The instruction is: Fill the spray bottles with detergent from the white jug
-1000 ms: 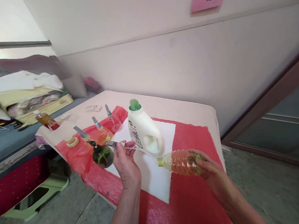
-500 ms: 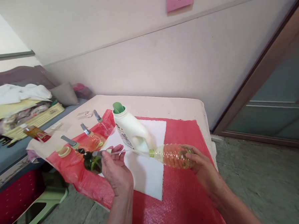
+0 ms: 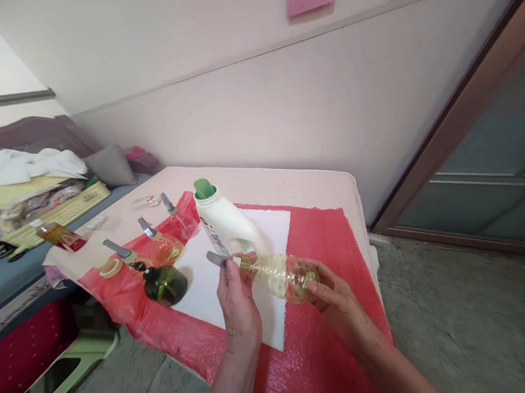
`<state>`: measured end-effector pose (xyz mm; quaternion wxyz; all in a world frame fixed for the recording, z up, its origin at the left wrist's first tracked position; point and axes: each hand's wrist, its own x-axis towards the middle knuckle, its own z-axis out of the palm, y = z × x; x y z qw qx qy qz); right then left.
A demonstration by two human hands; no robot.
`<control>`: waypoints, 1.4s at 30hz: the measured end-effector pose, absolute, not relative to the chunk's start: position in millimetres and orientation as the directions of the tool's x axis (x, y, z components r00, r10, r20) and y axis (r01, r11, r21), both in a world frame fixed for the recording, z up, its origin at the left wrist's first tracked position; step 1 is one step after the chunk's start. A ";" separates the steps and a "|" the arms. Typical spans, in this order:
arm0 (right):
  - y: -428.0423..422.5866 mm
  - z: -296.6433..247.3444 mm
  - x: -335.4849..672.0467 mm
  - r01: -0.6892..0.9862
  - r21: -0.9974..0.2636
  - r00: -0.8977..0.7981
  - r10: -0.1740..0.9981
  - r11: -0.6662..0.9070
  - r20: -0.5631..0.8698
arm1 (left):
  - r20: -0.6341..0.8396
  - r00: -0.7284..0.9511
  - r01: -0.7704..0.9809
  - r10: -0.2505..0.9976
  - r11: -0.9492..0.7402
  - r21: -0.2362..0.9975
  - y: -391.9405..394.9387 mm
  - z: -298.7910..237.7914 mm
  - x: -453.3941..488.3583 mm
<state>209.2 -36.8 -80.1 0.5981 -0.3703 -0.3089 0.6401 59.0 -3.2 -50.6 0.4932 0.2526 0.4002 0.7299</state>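
Note:
My right hand (image 3: 333, 284) is wrapped round the base of a clear, ribbed yellowish bottle (image 3: 278, 275), tilted nearly level with its neck to the left. My left hand (image 3: 239, 291) pinches a grey pump head (image 3: 217, 259) at the bottle's neck. The pump's thin tube runs inside the bottle. Whether the pump's collar is threaded on, I cannot tell. Behind them a white detergent jug (image 3: 228, 222) with a green spout stands on a white sheet (image 3: 269, 328). A dark green pump bottle (image 3: 165, 285) sits left of my left hand.
Several clear pump bottles (image 3: 166, 245) with grey heads and a round pale lid (image 3: 111, 268) are on the red cloth (image 3: 321, 234) at left. An amber bottle (image 3: 57, 235) lies beyond them. A green stool (image 3: 77, 358) stands at lower left.
My left hand has moved right with the pump head, and its tube has slid into the bottle. My right hand has brought the bottle slightly left.

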 end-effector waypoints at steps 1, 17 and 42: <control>-38.0 -80.8 205.5 -0.540 -0.838 -0.006 0.996 -0.082 -0.093 | -0.027 -0.360 -0.542 0.932 -0.186 0.820 -4.8 -51.1 62.0; -39.7 -81.5 214.1 -0.363 -0.917 -0.020 0.985 -0.166 -0.170 | -0.026 -0.190 -0.579 0.982 -0.091 0.811 -2.4 -50.4 54.4; -44.2 -87.5 200.8 -0.398 -0.869 -0.122 0.956 -0.294 -0.267 | -0.092 -0.198 -0.617 0.976 -0.051 0.785 -1.6 -48.4 48.4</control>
